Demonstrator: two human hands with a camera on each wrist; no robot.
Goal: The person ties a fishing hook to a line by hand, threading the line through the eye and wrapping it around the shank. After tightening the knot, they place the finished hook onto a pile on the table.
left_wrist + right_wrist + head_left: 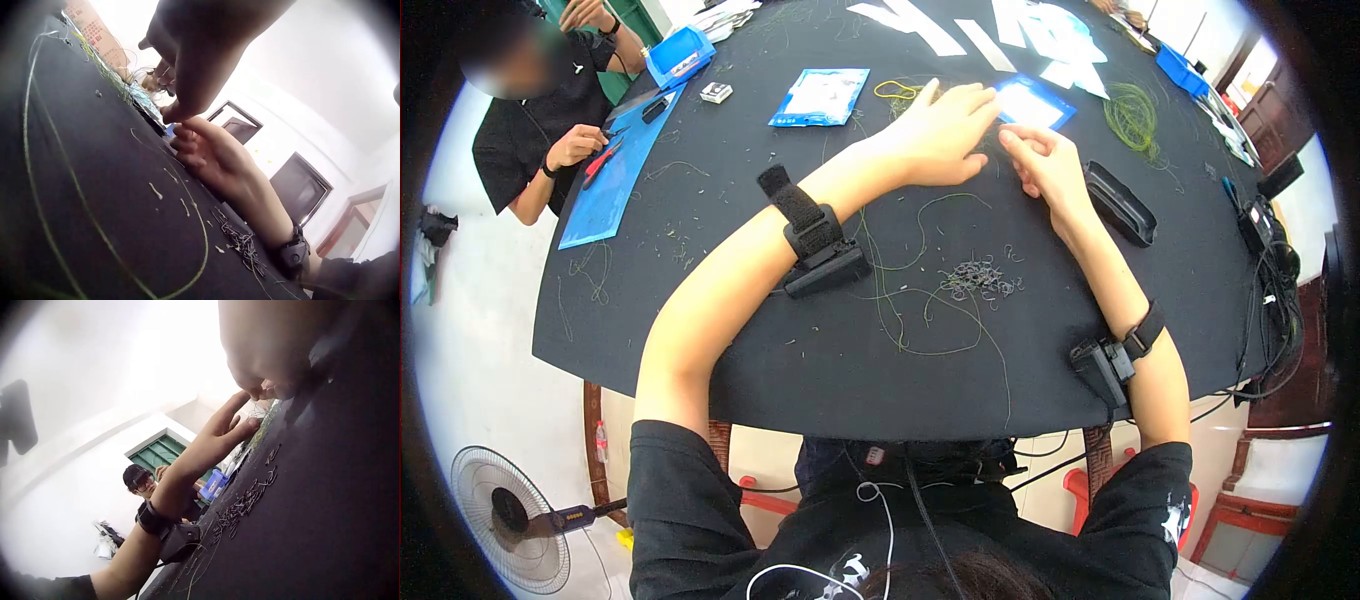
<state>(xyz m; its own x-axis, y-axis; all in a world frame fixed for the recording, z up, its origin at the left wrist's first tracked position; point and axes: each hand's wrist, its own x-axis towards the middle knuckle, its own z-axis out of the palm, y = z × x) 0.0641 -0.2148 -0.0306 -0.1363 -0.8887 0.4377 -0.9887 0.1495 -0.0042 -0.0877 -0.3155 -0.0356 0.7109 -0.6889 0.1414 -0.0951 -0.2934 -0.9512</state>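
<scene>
My left hand (pixel 945 135) reaches over the far middle of the black table, palm down, its fingers stretched toward the right hand. Thumb and forefinger of my right hand (pixel 1048 168) pinch together, the other fingers curled; a fine strand of fishing line shows near these fingertips in the right wrist view. Both hands nearly meet in front of a blue-edged packet (pixel 1037 103). Nearer me lies a heap of small dark fish hooks (pixel 983 280), also seen in the left wrist view. Loose greenish fishing line (pixel 930 353) loops around the heap and across the table.
A black oblong tray (pixel 1122 205) stands beside the right forearm, with a coil of green line (pixel 1132 120) beyond. Left of the hands lie a blue-and-white packet (pixel 822 97) and a yellow loop (pixel 895 90). Another person sits at the left by a blue mat (pixel 615 195) with red-handled pliers (pixel 600 165).
</scene>
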